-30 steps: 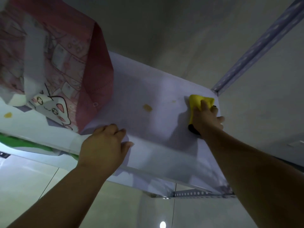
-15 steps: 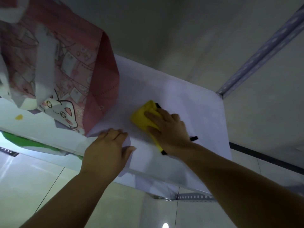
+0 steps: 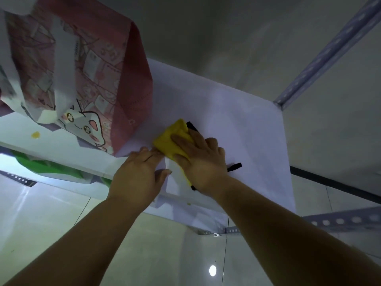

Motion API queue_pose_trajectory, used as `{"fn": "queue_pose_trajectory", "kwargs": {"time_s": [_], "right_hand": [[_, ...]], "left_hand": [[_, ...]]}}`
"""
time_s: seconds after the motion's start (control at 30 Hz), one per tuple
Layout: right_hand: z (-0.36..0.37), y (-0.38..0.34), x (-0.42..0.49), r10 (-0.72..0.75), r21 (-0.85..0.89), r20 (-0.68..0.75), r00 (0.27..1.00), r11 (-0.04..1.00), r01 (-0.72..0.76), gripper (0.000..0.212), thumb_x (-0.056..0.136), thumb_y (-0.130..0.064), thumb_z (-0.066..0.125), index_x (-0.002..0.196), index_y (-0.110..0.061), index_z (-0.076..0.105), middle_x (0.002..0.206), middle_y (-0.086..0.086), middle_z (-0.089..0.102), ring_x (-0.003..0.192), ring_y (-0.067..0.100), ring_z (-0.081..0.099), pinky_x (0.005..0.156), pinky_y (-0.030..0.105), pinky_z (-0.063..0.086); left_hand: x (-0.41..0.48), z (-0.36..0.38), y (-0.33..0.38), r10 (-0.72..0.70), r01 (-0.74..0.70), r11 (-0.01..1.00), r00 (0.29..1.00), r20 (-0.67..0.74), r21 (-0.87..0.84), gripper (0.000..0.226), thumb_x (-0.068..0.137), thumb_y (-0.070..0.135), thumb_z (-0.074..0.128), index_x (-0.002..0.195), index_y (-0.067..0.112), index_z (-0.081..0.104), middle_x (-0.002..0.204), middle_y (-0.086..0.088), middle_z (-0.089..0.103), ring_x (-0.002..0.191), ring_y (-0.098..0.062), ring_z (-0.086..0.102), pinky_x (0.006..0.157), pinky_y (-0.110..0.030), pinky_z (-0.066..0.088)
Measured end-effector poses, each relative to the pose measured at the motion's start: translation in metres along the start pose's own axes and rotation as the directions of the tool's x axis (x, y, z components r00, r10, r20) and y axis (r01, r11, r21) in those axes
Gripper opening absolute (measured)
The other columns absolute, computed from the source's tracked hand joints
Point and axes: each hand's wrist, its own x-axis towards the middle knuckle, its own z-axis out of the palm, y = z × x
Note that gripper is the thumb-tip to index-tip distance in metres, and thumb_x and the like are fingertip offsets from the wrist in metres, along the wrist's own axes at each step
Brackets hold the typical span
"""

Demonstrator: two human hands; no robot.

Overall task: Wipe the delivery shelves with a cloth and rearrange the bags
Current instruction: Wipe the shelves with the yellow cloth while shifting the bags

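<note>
A white shelf board (image 3: pixel 243 124) runs across the middle of the head view. My right hand (image 3: pixel 203 159) lies flat on a yellow cloth (image 3: pixel 170 139) with black trim and presses it onto the board near the front edge. My left hand (image 3: pixel 137 174) rests on the shelf's front edge just left of the cloth, fingers straight, almost touching it. A pink cartoon-printed bag (image 3: pixel 82 79) with white handles stands on the shelf at the left, its red side close to the cloth.
A perforated metal upright (image 3: pixel 329 50) rises at the shelf's back right corner, and a perforated rail (image 3: pixel 340 220) sits lower right. A green bag (image 3: pixel 51 170) shows under the shelf at left. A small yellow spot (image 3: pixel 35 134) marks the shelf's left part. Glossy tiled floor lies below.
My right hand swept the yellow cloth from the shelf's far right corner leftward to beside the pink bag. The brown spot in the shelf's middle is no longer visible. My left hand stayed on the edge.
</note>
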Motion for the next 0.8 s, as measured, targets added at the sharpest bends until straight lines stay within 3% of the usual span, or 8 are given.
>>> {"fn": "queue_pose_trajectory", "kwargs": {"time_s": [0.13, 0.23, 0.3, 0.43, 0.57, 0.63, 0.73, 0.8], "right_hand": [[-0.011, 0.048, -0.030, 0.201, -0.011, 0.016, 0.980, 0.980, -0.201, 0.046, 0.091, -0.058, 0.036, 0.135, -0.055, 0.025, 0.152, -0.009, 0.022, 0.117, 0.032, 0.033, 0.090, 0.042, 0.030], [-0.017, 0.062, -0.050, 0.441, -0.001, 0.019, 0.897, 0.897, -0.441, 0.047, 0.092, -0.055, 0.034, 0.138, -0.051, 0.023, 0.152, -0.006, 0.021, 0.118, 0.032, 0.031, 0.092, 0.043, 0.028], [-0.018, 0.055, -0.060, 0.516, -0.010, 0.070, 0.854, 0.856, -0.516, 0.048, 0.093, -0.054, 0.031, 0.139, -0.050, 0.018, 0.153, -0.005, 0.015, 0.118, 0.031, 0.028, 0.093, 0.043, 0.027], [-0.029, 0.039, -0.075, 0.453, 0.003, 0.162, 0.877, 0.888, -0.459, 0.050, 0.094, -0.048, 0.035, 0.140, -0.047, 0.018, 0.155, -0.006, 0.009, 0.119, 0.032, 0.027, 0.096, 0.044, 0.027], [-0.055, 0.037, -0.079, 0.409, -0.052, 0.299, 0.862, 0.909, -0.413, 0.052, 0.090, -0.039, 0.044, 0.138, -0.043, 0.024, 0.153, -0.004, 0.016, 0.118, 0.033, 0.032, 0.089, 0.043, 0.030], [-0.070, 0.031, -0.077, 0.401, -0.057, 0.261, 0.878, 0.914, -0.401, 0.048, 0.089, -0.038, 0.047, 0.135, -0.036, 0.034, 0.145, -0.003, 0.033, 0.115, 0.032, 0.035, 0.084, 0.041, 0.029], [-0.093, 0.009, -0.074, 0.350, 0.136, 0.195, 0.916, 0.915, -0.379, 0.042, 0.089, -0.036, 0.049, 0.130, -0.028, 0.046, 0.130, 0.003, 0.049, 0.115, 0.031, 0.042, 0.088, 0.041, 0.039], [-0.106, -0.012, -0.071, 0.268, 0.304, 0.163, 0.949, 0.902, -0.307, 0.035, 0.089, -0.035, 0.050, 0.122, -0.024, 0.053, 0.118, 0.004, 0.055, 0.108, 0.027, 0.052, 0.083, 0.040, 0.049]], "left_hand": [[-0.005, -0.001, 0.000, -0.006, 0.007, 1.000, 1.000, 0.016, -0.018, 0.040, 0.079, 0.013, 0.072, 0.114, -0.005, 0.063, 0.125, -0.022, 0.058, 0.120, -0.042, 0.050, 0.102, -0.052, 0.037], [-0.006, -0.003, 0.004, -0.002, 0.002, 1.000, 0.999, 0.047, 0.002, 0.041, 0.088, 0.015, 0.060, 0.125, -0.004, 0.054, 0.139, -0.019, 0.046, 0.132, -0.037, 0.038, 0.110, -0.043, 0.027], [-0.008, -0.005, 0.008, -0.024, 0.024, 1.000, 0.996, 0.088, 0.005, 0.042, 0.094, 0.018, 0.050, 0.132, 0.000, 0.048, 0.146, -0.014, 0.037, 0.138, -0.031, 0.029, 0.113, -0.035, 0.016], [-0.019, -0.013, 0.018, -0.030, 0.031, 1.000, 0.981, 0.190, 0.000, 0.040, 0.095, 0.023, 0.043, 0.131, 0.007, 0.049, 0.146, -0.008, 0.037, 0.134, -0.026, 0.029, 0.111, -0.028, 0.013], [-0.036, -0.032, 0.027, -0.053, 0.059, 0.998, 0.967, 0.249, -0.015, 0.032, 0.091, 0.022, 0.051, 0.119, 0.009, 0.060, 0.131, -0.009, 0.052, 0.120, -0.027, 0.046, 0.101, -0.036, 0.037], [-0.046, -0.045, 0.031, -0.100, 0.113, 0.993, 0.959, 0.267, -0.034, 0.030, 0.090, 0.024, 0.052, 0.117, 0.013, 0.061, 0.122, -0.005, 0.056, 0.110, -0.024, 0.053, 0.092, -0.035, 0.045], [-0.062, -0.062, 0.034, -0.194, 0.214, 0.976, 0.942, 0.275, -0.043, 0.031, 0.091, 0.029, 0.051, 0.120, 0.020, 0.058, 0.122, 0.001, 0.056, 0.110, -0.019, 0.053, 0.091, -0.035, 0.047], [-0.073, -0.074, 0.033, -0.234, 0.253, 0.966, 0.942, 0.241, -0.048, 0.029, 0.091, 0.031, 0.051, 0.118, 0.022, 0.059, 0.122, 0.003, 0.057, 0.110, -0.017, 0.054, 0.090, -0.033, 0.048]]}}
